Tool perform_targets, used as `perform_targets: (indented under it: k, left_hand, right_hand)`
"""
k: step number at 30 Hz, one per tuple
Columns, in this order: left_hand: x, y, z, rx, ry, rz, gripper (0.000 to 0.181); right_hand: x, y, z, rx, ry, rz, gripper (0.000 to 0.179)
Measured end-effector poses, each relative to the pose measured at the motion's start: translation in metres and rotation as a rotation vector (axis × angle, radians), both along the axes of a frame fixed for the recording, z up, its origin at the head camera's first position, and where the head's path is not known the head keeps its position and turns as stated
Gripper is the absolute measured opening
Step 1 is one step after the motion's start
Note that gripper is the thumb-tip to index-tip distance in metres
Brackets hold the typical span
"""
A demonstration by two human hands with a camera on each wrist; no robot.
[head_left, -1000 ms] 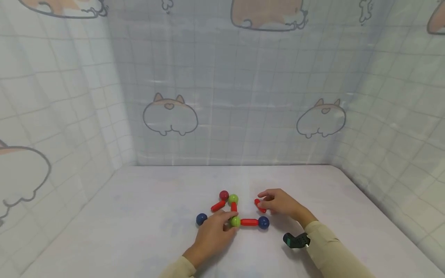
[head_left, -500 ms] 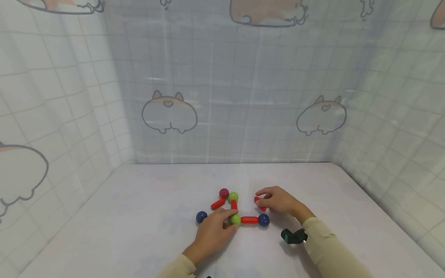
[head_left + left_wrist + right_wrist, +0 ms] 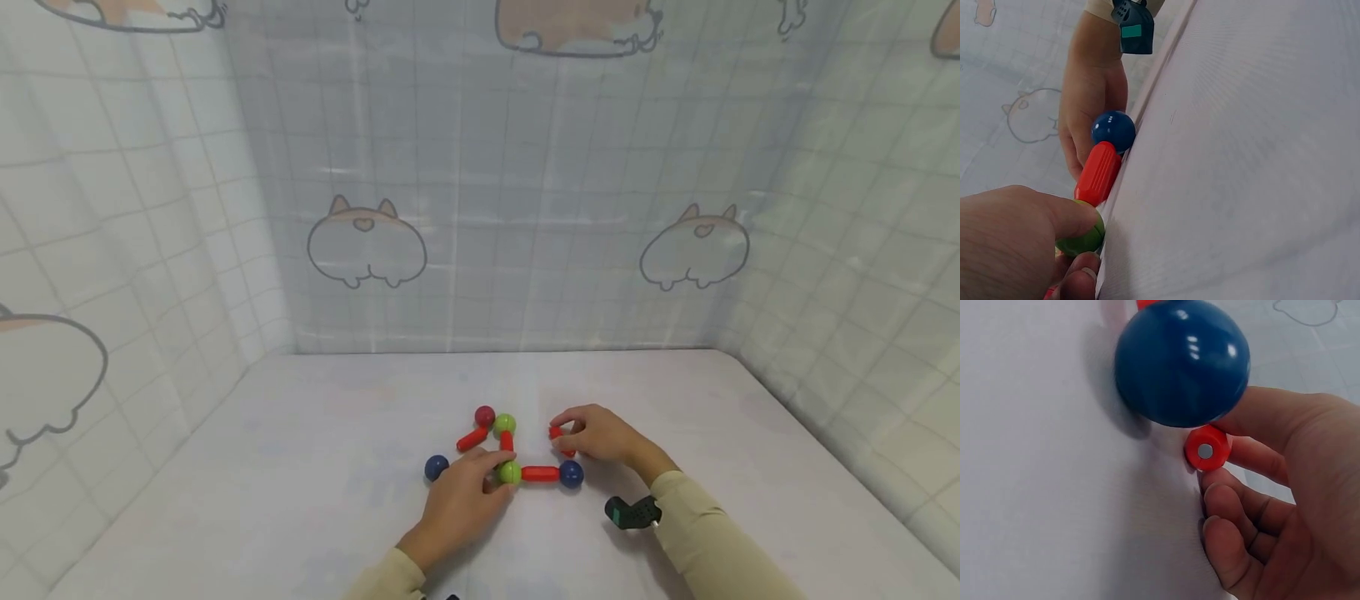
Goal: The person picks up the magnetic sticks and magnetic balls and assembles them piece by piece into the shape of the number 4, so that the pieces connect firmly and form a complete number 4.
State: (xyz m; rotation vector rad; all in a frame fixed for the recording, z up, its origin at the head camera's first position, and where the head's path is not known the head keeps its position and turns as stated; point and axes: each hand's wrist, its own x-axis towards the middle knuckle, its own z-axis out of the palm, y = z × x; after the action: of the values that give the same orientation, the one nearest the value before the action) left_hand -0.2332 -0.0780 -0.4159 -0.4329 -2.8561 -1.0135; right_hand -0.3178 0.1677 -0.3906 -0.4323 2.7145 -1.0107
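Note:
My left hand (image 3: pixel 463 496) grips the near green ball (image 3: pixel 511 472) between thumb and fingers. From that ball, one red magnetic rod (image 3: pixel 540 474) runs right to a blue ball (image 3: pixel 572 474), and another red rod (image 3: pixel 507 442) runs back to the far green ball (image 3: pixel 505 424). Further right, my right hand (image 3: pixel 603 435) pinches a loose red rod (image 3: pixel 556 432); its round metal end faces the right wrist camera, and the blue ball (image 3: pixel 1182 362) overlaps it there. In the left wrist view my thumb and fingertips wrap the green ball (image 3: pixel 1079 240).
A dark red ball (image 3: pixel 485 416) sits beside the far green ball, with a slanting red rod (image 3: pixel 472 439) at it. Left of my left hand lies another blue ball (image 3: pixel 437 467), partly covered. A dark wrist device (image 3: pixel 632 512) hangs at my right sleeve. Patterned curtains (image 3: pixel 525 292) surround the white table (image 3: pixel 337 433).
The right thumb and fingers have closed slightly on the loose red rod. My left hand stays on the green ball, and the joined pieces keep their places.

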Motion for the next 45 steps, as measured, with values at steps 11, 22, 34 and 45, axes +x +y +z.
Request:
perform_targets:
  k: [11,22,34,45]
  left_hand:
    - [-0.002,0.001,-0.001,-0.018,0.020,0.013,0.045]
    - [0.003,0.002,-0.002,-0.016,0.001,0.021,0.044]
    - [0.003,0.003,0.001,-0.013,0.002,0.024,0.044]
    - [0.004,0.003,0.001,-0.008,-0.003,0.031,0.044]
  right_hand:
    - [0.000,-0.004,-0.006,-0.003,0.027,-0.046,0.029]
    - [0.006,-0.003,-0.015,-0.027,0.089,-0.099,0.018]
    - [0.005,-0.003,-0.015,-0.053,0.103,-0.154,0.022]
    - [0.007,0.004,-0.021,-0.234,0.068,-0.218,0.028]
